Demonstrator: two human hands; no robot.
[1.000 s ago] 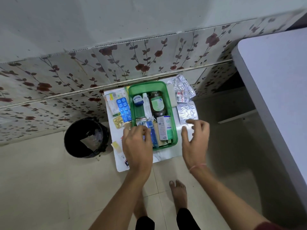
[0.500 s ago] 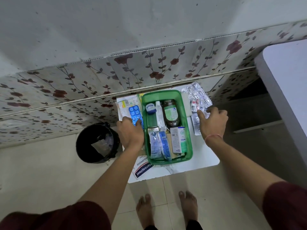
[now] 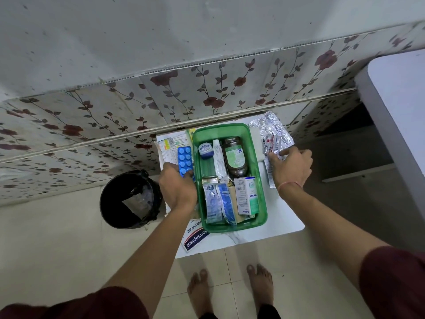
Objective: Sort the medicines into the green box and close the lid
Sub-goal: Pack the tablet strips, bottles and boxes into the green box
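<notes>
The green box (image 3: 230, 178) is sitting open in the middle of a small white table (image 3: 282, 222) against the flowered wall, already holding a brown bottle (image 3: 235, 157), a white tube, a small round tin, blue sachets and a carton reading "Optibex", or something close to it; the print is too small to be sure. No lid is showing anywhere in view.

A second ago both hands were hovering over the near end of the box; they are now spreading outward to the loose medicines on either side of it. The left hand (image 3: 178, 188) is curling its fingers round the near end of the blue blister strip (image 3: 185, 161), thumb and fingertips closing on it, just left of the box wall. The right hand (image 3: 291, 168) is pressing half-bent fingers down on the silver foil strips (image 3: 272, 134) to the right of the box; whether it is actually gripping one I cannot tell.

This suggests sorting is nearing its end, with the last strips being gathered in from both sides.

A flat packet at the table's near left edge is reading "Hansaplast" (image 3: 195, 237), with "WASHPROOF" partly showing. A black bin (image 3: 131, 199) is standing on the floor to the left.
</notes>
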